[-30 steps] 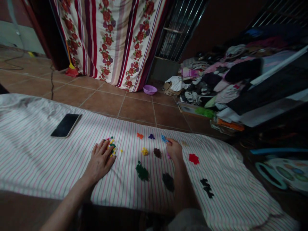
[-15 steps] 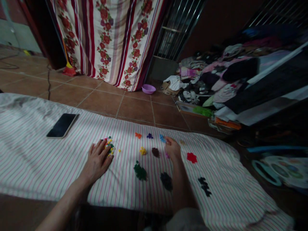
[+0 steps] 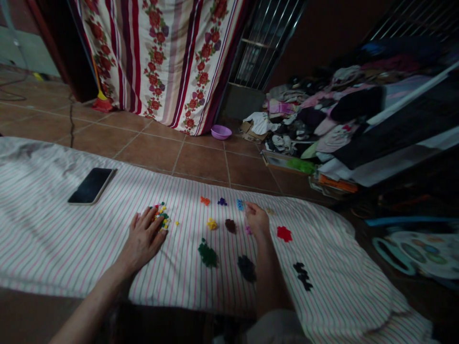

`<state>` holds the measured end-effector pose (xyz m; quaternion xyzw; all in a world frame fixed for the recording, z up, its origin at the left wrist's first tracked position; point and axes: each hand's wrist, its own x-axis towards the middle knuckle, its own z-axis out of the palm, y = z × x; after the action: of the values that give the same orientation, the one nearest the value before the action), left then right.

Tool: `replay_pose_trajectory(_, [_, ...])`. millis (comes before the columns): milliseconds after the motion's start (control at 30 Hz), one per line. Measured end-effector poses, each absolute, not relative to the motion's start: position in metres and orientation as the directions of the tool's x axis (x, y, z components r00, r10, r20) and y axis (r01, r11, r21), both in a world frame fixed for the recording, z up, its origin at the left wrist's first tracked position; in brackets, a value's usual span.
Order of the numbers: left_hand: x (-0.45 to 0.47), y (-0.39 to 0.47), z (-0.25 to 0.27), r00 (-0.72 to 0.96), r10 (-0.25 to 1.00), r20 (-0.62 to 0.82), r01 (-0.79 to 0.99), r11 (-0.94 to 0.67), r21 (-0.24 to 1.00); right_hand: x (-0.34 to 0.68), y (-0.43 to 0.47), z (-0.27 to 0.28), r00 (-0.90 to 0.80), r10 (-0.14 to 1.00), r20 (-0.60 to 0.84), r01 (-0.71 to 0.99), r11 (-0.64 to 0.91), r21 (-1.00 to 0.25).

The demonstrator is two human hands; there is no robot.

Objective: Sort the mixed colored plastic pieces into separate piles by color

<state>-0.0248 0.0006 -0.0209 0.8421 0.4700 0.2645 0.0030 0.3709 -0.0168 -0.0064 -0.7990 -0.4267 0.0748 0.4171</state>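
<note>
My left hand (image 3: 146, 234) lies flat with its fingers spread, partly covering a mixed pile of small coloured pieces (image 3: 164, 219) in yellow, green, white and red. My right hand (image 3: 257, 218) is closed, thumb and forefinger together, just right of a light-blue cluster (image 3: 240, 204). Whatever the fingertips hold is too small to make out. Around it lie single-colour piles: orange (image 3: 204, 200), dark purple (image 3: 222, 201), yellow (image 3: 211, 223), brown (image 3: 230, 226), dark green (image 3: 207, 254), blackish (image 3: 246, 268) and red (image 3: 284, 233). A pink-purple pile (image 3: 248, 230) is partly hidden by the right hand.
Everything rests on a striped cloth (image 3: 96, 248). A phone (image 3: 92, 186) lies at left, and black pieces (image 3: 303, 276) and a pale beige pile (image 3: 270, 210) at right. Beyond are a tiled floor, a purple basin (image 3: 221, 132), a flowered curtain (image 3: 172, 62) and heaped clothes (image 3: 322, 114).
The view has shifted very slightly. My right hand stays beside the light-blue cluster, its fingertips a little farther from it. My left hand keeps its place on the mixed pile.
</note>
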Motion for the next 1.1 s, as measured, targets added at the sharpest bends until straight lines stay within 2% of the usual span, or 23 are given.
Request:
replay_pose_trajectory(133, [-0.028, 0.002, -0.023, 0.402, 0.797, 0.452, 0.789, -0.551, 0.27, 0.391, -0.024, -0.009, 0.744, 0.611, 0.27, 0.557, -0.344, -0.756])
replay_pose_trajectory(267, [-0.031, 0.003, -0.026, 0.408, 0.795, 0.449, 0.785, -0.556, 0.271, 0.407, -0.026, -0.017, 0.838, 0.519, 0.166, 0.355, -0.289, -0.889])
replay_pose_trajectory(367, [-0.032, 0.005, -0.029, 0.424, 0.779, 0.461, 0.774, -0.577, 0.262, 0.405, -0.022, -0.018, 0.822, 0.56, 0.105, 0.27, -0.22, -0.938])
replay_pose_trajectory(467, [-0.031, 0.006, -0.031, 0.424, 0.772, 0.473, 0.768, -0.583, 0.263, 0.39, -0.014, -0.012, 0.773, 0.618, 0.145, 0.334, -0.202, -0.921])
replay_pose_trajectory(633, [-0.03, 0.007, -0.029, 0.41, 0.788, 0.459, 0.758, -0.575, 0.309, 0.332, 0.0, 0.004, 0.577, 0.784, 0.231, 0.485, -0.101, -0.869])
replay_pose_trajectory(767, [-0.03, 0.009, -0.024, 0.383, 0.806, 0.452, 0.753, -0.556, 0.352, 0.269, 0.006, 0.011, 0.308, 0.922, 0.235, 0.564, 0.023, -0.826])
replay_pose_trajectory(967, [-0.038, 0.009, -0.02, 0.385, 0.818, 0.428, 0.736, -0.552, 0.393, 0.199, -0.001, 0.014, -0.05, 0.978, 0.201, 0.712, 0.176, -0.679])
replay_pose_trajectory(1100, [-0.046, 0.004, -0.021, 0.376, 0.838, 0.395, 0.75, -0.525, 0.401, 0.177, -0.005, 0.012, -0.145, 0.979, 0.141, 0.783, 0.2, -0.59])
